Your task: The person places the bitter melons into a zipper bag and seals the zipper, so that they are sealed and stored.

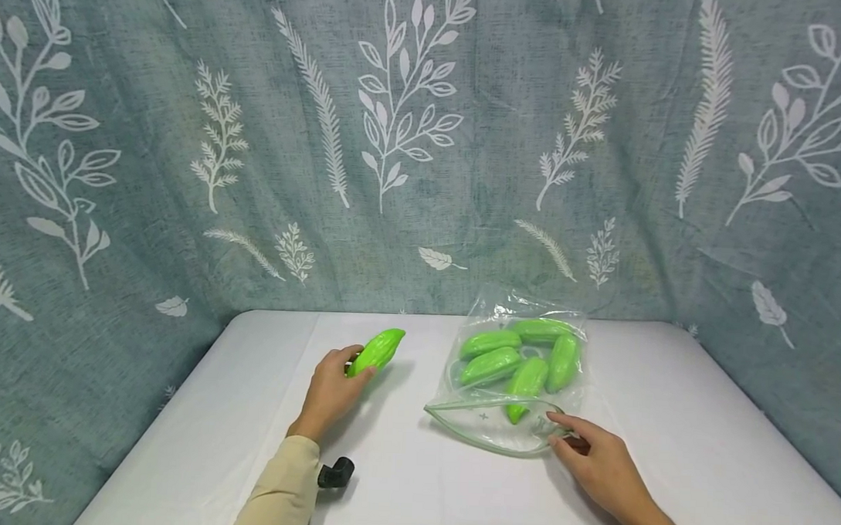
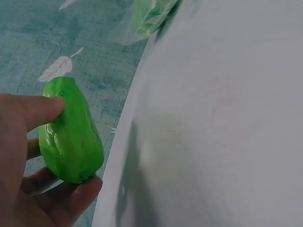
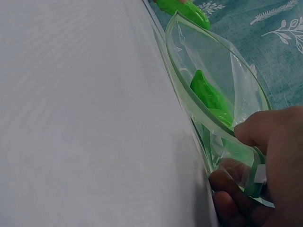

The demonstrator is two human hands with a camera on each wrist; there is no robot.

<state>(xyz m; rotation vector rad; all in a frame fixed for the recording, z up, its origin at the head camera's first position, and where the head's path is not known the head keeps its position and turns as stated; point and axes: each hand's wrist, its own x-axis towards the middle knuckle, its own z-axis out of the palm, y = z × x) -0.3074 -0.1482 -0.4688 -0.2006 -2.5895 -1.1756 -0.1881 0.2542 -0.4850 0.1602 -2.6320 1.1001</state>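
Observation:
My left hand (image 1: 334, 389) grips a shiny, bright green toy vegetable (image 1: 379, 352), ridged and tapered like a bitter melon, above the table. In the left wrist view, the thumb presses one side of the toy vegetable (image 2: 71, 137) and the fingers curl under its blunt end. A clear zip bag (image 1: 466, 432) with a green seal lies to the right, its mouth gaping toward me. Several similar green vegetables (image 1: 492, 365) rest inside; one points at the opening. My right hand (image 1: 604, 463) pinches the bag's right corner, near a white slider (image 3: 260, 174).
A white-covered table (image 1: 398, 493) carries everything. Behind and beside it hangs a blue-green curtain (image 1: 480, 156) with pale leaf prints. A black device (image 1: 337, 473) sticks out beside the left sleeve (image 1: 280, 485).

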